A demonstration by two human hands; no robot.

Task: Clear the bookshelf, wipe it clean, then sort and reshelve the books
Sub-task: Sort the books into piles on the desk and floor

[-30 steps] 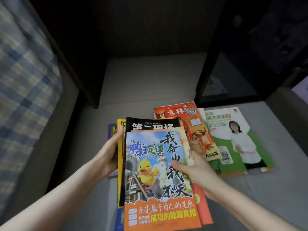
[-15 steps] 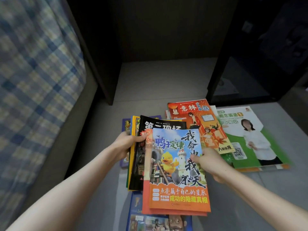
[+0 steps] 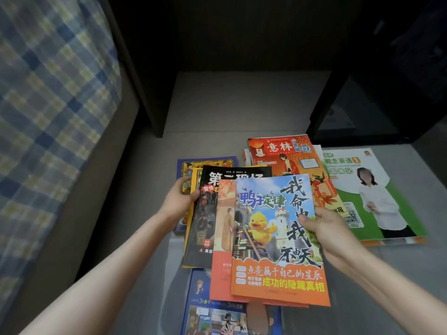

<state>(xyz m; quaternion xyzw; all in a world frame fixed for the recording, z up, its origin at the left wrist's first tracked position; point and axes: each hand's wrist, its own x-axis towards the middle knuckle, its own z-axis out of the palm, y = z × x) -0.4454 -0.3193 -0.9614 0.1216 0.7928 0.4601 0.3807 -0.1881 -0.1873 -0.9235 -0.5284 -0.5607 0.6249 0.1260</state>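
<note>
Shelf compartment (image 3: 242, 100): bare, so I judge the clearing done; whether it has been wiped cannot be told.
Books: all on the floor before it, none reshelved; sorting is under way.
My left hand (image 3: 180, 201): curled round the left edge of the black book (image 3: 232, 176).
My right hand (image 3: 324, 226): thumb and fingers pinch the duck book (image 3: 273, 238) at its right edge.
Change: the duck book sits further right than half a second ago, baring more of the orange-red book (image 3: 222, 238) beneath.

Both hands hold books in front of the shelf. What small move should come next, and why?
Probably bring the two hands together to square the fan into one stack. The right hand pinches the duck book, which sits offset to the right of the black book that the left hand grips; the shelf bay ahead stands open.
</note>
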